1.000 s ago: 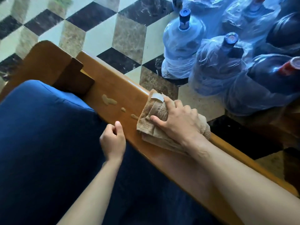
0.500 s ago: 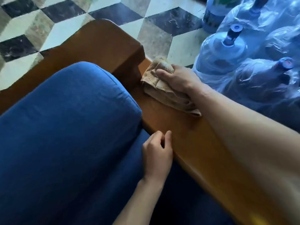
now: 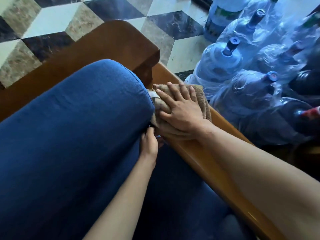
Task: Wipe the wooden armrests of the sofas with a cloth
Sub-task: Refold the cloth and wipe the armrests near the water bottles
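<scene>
Cloth [image 3: 199, 96] flat on wooden armrest [image 3: 194, 153].
Right hand [image 3: 180, 108] spread, pressing it down; left hand [image 3: 149, 144] curled against blue cushion [image 3: 69, 127], fingertips hidden.

left hand [image 3: 149, 142] fingertips hidden behind cushion [image 3: 72, 122] | bottles [image 3: 223, 61] blurred

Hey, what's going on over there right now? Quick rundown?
Right hand flat on cloth, pressing it on armrest. Left hand at cushion edge. Water jugs beside armrest, clear.
</scene>
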A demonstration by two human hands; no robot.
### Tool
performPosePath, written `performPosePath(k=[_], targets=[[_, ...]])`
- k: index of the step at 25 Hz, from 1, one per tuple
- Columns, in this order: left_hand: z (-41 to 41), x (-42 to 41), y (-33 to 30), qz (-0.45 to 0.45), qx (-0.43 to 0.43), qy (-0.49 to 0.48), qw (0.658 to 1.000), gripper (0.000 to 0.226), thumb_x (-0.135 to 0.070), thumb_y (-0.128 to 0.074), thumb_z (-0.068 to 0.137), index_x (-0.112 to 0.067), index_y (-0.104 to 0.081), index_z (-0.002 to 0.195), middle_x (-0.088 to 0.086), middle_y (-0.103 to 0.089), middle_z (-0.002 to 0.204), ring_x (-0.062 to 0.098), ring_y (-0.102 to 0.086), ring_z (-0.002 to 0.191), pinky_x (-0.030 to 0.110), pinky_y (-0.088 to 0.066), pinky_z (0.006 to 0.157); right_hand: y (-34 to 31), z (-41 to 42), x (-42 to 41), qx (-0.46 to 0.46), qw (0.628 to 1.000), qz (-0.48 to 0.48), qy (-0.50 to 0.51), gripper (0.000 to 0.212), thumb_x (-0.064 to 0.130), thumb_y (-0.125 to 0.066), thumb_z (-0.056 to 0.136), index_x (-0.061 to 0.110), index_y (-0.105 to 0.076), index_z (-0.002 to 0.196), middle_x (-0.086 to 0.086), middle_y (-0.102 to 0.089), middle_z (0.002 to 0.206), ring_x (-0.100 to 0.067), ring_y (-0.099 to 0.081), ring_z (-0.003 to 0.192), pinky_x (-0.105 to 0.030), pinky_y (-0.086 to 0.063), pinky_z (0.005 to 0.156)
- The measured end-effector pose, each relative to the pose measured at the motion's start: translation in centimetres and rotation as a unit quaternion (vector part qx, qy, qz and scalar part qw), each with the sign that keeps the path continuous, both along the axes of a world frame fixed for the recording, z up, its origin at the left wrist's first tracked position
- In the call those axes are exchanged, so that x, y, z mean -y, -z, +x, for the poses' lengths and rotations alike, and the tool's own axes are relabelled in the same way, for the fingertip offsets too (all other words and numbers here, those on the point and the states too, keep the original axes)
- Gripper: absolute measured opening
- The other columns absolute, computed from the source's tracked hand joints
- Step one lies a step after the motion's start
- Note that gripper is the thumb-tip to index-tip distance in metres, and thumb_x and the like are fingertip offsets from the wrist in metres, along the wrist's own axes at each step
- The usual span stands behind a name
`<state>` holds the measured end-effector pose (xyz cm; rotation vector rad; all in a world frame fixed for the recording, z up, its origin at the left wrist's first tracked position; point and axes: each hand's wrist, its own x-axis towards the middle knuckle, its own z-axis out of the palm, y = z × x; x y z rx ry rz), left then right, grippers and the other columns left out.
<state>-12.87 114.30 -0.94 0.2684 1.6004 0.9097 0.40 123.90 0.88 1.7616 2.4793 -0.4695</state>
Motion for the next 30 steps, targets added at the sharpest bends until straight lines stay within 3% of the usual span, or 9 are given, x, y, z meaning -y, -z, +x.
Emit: performPosePath(k=[5,10,12,16,20,23,25,27,30], targets=[[-1.8,-0.2,-0.5,-0.013,0.138,-0.050,0.989,0.039,-0.037,-0.036,0.099,-0.021,-0.069,0.085,0.003,-0.073,0.074,0.019,-0.066,0.066,0.028,-0.053,0.060,0.5,-2.2,5.9,-0.014,0.997,0.049,0.057,0.083,0.079,-0.040,0.086,0.047,-0.022,0.161,-0.004,-0.013,0.174,-0.038,0.001,0.160,-0.061,0.002,0.127],[-1.7,0.5,-0.1,0.001,0.010,0.068,0.998,0.025,-0.039,-0.060,0.097,-0.015,-0.067,0.100,0.007,-0.076,0.093,0.024,-0.072,0.082,0.031,-0.058,0.060,1.9,3.9,18.1,0.049,0.995,0.078,0.038,0.103,0.049,-0.073,0.082,0.040,-0.011,0.165,-0.006,-0.012,0.175,-0.040,-0.004,0.160,-0.060,-0.004,0.128],[-0.3,0.1,-0.3,0.000,0.025,0.065,0.998,0.034,-0.038,-0.071,0.091,-0.010,-0.062,0.109,0.015,-0.074,0.109,0.031,-0.074,0.096,0.036,-0.062,0.062,1.5,7.5,21.3,0.067,0.992,0.062,0.088,0.113,0.054,-0.077,0.077,0.035,-0.010,0.166,-0.007,-0.012,0.174,-0.039,-0.004,0.160,-0.059,-0.005,0.128],[1.1,-0.3,-0.8,-0.036,-0.018,0.077,0.996,0.047,-0.040,-0.080,0.083,-0.008,-0.058,0.109,0.019,-0.071,0.113,0.035,-0.074,0.099,0.033,-0.061,0.053,0.6,9.3,24.0,0.092,0.975,0.031,0.199,0.099,0.076,-0.052,0.082,0.035,-0.017,0.165,-0.008,-0.014,0.174,-0.041,-0.005,0.159,-0.065,-0.007,0.126],[-0.4,-2.3,-1.7,-0.071,-0.064,0.165,0.982,0.051,-0.037,-0.079,0.085,0.003,-0.062,0.110,0.026,-0.073,0.103,0.034,-0.075,0.081,0.037,-0.061,0.051,1.5,2.6,16.5,0.084,0.971,0.030,0.222,0.103,0.087,-0.041,0.079,0.037,-0.010,0.163,-0.010,-0.010,0.173,-0.047,0.000,0.157,-0.066,0.006,0.123],[-1.0,-4.4,-3.6,-0.098,-0.260,0.369,0.887,0.051,-0.050,-0.065,0.092,0.001,-0.066,0.090,0.022,-0.076,0.077,0.030,-0.073,0.060,0.038,-0.059,0.058,1.7,2.0,16.0,0.071,0.984,0.048,0.154,0.106,0.077,-0.059,0.080,0.037,-0.007,0.163,-0.008,-0.009,0.174,-0.043,0.000,0.159,-0.061,0.006,0.125],[0.3,-5.0,-4.8,-0.048,-0.442,0.485,0.753,0.051,-0.053,-0.055,0.093,-0.005,-0.070,0.083,0.016,-0.077,0.073,0.033,-0.076,0.064,0.041,-0.062,0.068,1.9,5.1,20.3,0.071,0.988,0.068,0.122,0.103,0.058,-0.068,0.083,0.037,-0.009,0.164,-0.007,-0.010,0.174,-0.040,-0.005,0.159,-0.059,-0.002,0.128],[2.7,-4.9,-5.4,0.087,-0.564,0.537,0.621,0.045,-0.048,-0.054,0.092,-0.007,-0.071,0.091,0.020,-0.075,0.092,0.042,-0.071,0.086,0.045,-0.057,0.079,1.8,9.4,26.7,0.088,0.981,0.071,0.161,0.102,0.052,-0.071,0.081,0.036,-0.014,0.165,-0.008,-0.016,0.174,-0.040,-0.011,0.159,-0.061,-0.010,0.127],[8.6,-4.3,-5.6,0.255,-0.576,0.585,0.511,0.047,-0.046,-0.054,0.096,-0.003,-0.061,0.113,0.026,-0.060,0.119,0.046,-0.057,0.109,0.053,-0.049,0.087,0.7,18.0,35.4,0.103,0.961,0.045,0.254,0.108,0.071,-0.064,0.073,0.037,-0.015,0.163,-0.011,-0.026,0.171,-0.042,-0.015,0.158,-0.067,-0.013,0.124]])
